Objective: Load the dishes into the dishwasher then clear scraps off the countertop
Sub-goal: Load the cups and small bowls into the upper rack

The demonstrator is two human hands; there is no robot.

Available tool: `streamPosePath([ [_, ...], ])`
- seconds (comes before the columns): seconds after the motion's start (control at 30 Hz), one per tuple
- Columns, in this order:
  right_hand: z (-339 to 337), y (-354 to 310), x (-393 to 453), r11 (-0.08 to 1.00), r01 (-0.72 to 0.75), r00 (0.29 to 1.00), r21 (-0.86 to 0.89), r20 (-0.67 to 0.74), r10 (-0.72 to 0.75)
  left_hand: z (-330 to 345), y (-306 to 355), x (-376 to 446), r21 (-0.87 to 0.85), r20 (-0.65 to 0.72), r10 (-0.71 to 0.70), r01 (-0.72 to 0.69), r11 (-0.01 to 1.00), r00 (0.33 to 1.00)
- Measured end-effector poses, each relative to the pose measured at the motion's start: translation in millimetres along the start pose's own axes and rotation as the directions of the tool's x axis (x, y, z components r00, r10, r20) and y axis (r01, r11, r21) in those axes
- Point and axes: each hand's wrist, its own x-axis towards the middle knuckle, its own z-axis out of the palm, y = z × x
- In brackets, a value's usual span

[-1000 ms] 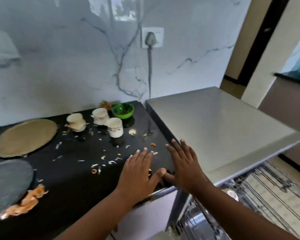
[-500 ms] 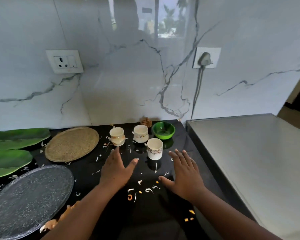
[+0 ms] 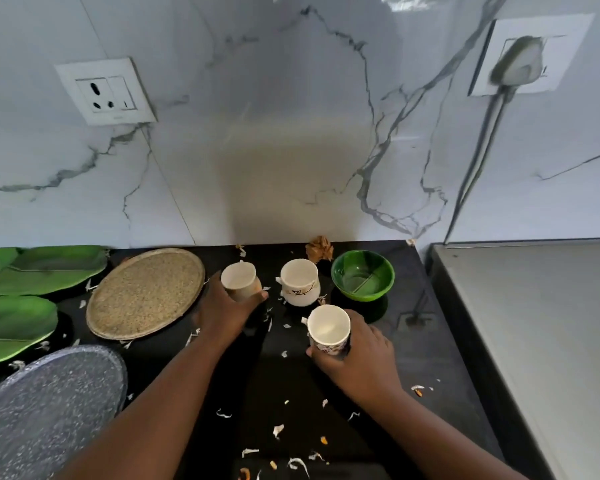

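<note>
Three white cups stand on the black countertop (image 3: 426,344). My left hand (image 3: 222,310) grips the left cup (image 3: 239,279), fingers wrapped around its side. My right hand (image 3: 357,358) grips the near cup (image 3: 328,327), which has a floral pattern. The third cup (image 3: 299,282) stands untouched between them, further back. A green bowl (image 3: 362,275) sits to its right. A tan round plate (image 3: 146,292) lies left of my left hand, and a grey speckled plate (image 3: 49,410) lies at the near left. White and orange scraps (image 3: 278,429) are scattered over the counter.
Green leaf-shaped mats (image 3: 18,306) lie at the far left. A brown crumpled scrap (image 3: 321,249) sits by the marble wall. The grey dishwasher top (image 3: 534,341) adjoins the counter on the right. A plugged socket (image 3: 520,64) and cable hang above it.
Both hands moved forward from hovering open over the counter and closed on cups: left on the left cup, right on the near cup. The view has moved closer to the wall.
</note>
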Motion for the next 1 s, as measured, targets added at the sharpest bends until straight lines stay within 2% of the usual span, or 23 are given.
streamPosePath([
  [0.13, -4, 1, 0, 1.000, -0.003, 1.000, 0.019, 0.029, 0.002, 6, 3, 1, 0.016, -0.057, -0.015, 0.016, 1.000, 0.998],
  [0.27, -16, -5, -9, 0.999, 0.007, 1.000, 0.051, 0.009, -0.007, -3, 10, -21, -0.139, -0.089, 0.069, -0.081, 0.987, 0.994],
  [0.33, -26, -10, -20, 0.986, -0.023, 1.000, 0.168, 0.019, 0.020, -11, 17, -44, -0.286, -0.085, 0.112, -0.132, 0.949, 0.990],
  [0.43, -43, -19, -44, 0.892, -0.110, 0.994, 0.439, 0.030, 0.108, -26, 28, -81, -0.486, -0.032, 0.206, -0.195, 0.852, 0.978],
  [0.5, -54, -29, -65, 0.774, -0.170, 0.982, 0.610, 0.037, 0.186, -39, 34, -107, -0.613, 0.027, 0.255, -0.185, 0.768, 0.967],
  [0.53, -60, -35, -76, 0.678, -0.202, 0.973, 0.707, 0.065, 0.222, -46, 37, -119, -0.677, 0.067, 0.273, -0.157, 0.719, 0.960],
  [0.6, -72, -47, -97, 0.399, -0.256, 0.953, 0.881, 0.161, 0.257, -58, 43, -142, -0.775, 0.160, 0.310, -0.076, 0.628, 0.937],
  [0.7, -90, -64, -135, 0.048, -0.294, 0.929, 0.955, 0.274, 0.248, -73, 50, -169, -0.810, 0.283, 0.347, 0.029, 0.585, 0.894],
  [0.77, -98, -64, -158, -0.146, -0.271, 0.923, 0.951, 0.300, 0.240, -78, 57, -187, -0.800, 0.337, 0.396, 0.038, 0.599, 0.854],
  [0.83, -108, -60, -182, -0.247, -0.234, 0.929, 0.940, 0.291, 0.230, -81, 65, -209, -0.785, 0.373, 0.468, 0.004, 0.619, 0.801],
  [0.87, -113, -57, -195, -0.264, -0.221, 0.931, 0.939, 0.283, 0.230, -79, 68, -220, -0.785, 0.384, 0.497, -0.008, 0.619, 0.778],
  [1.0, -133, -39, -239, -0.257, -0.177, 0.927, 0.950, 0.248, 0.280, -70, 77, -267, -0.769, 0.444, 0.573, -0.035, 0.638, 0.689],
])
